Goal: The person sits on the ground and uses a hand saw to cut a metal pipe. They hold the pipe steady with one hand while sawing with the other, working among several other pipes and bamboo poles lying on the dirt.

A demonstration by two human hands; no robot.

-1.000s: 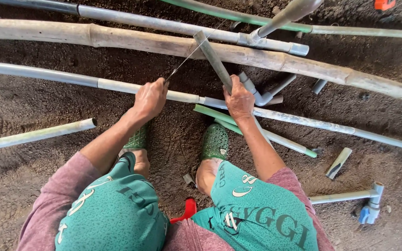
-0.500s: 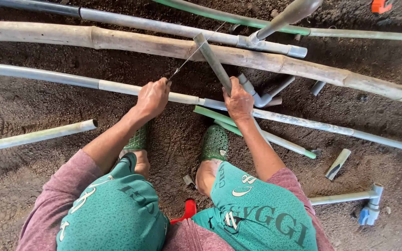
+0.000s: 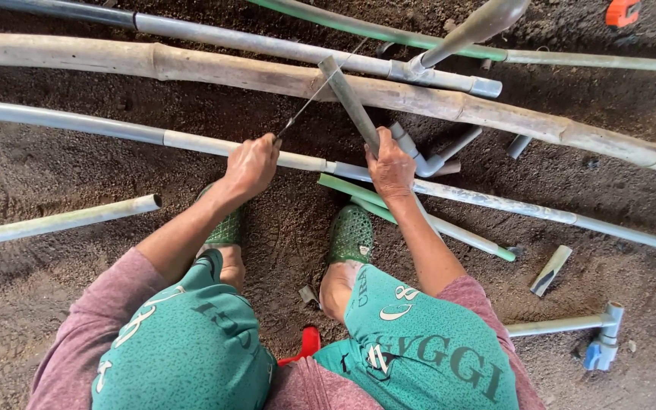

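My left hand grips the handle end of a thin saw blade that slants up and to the right. The blade crosses a short grey pipe piece, which leans on a thick bamboo pole. My right hand holds the lower end of that pipe piece. Both hands hover just above a long grey pipe that runs across the dirt. My feet in green clogs rest right below the hands.
Dark soil ground. More long grey pipes and a green pipe lie beyond the bamboo. A pipe with elbow joint, a green-tipped pipe, a short offcut, a pipe with blue valve and a loose pipe lie around.
My left hand and the saw blade have shifted only slightly along the cut. The right hand still grips the pipe piece in the same place.
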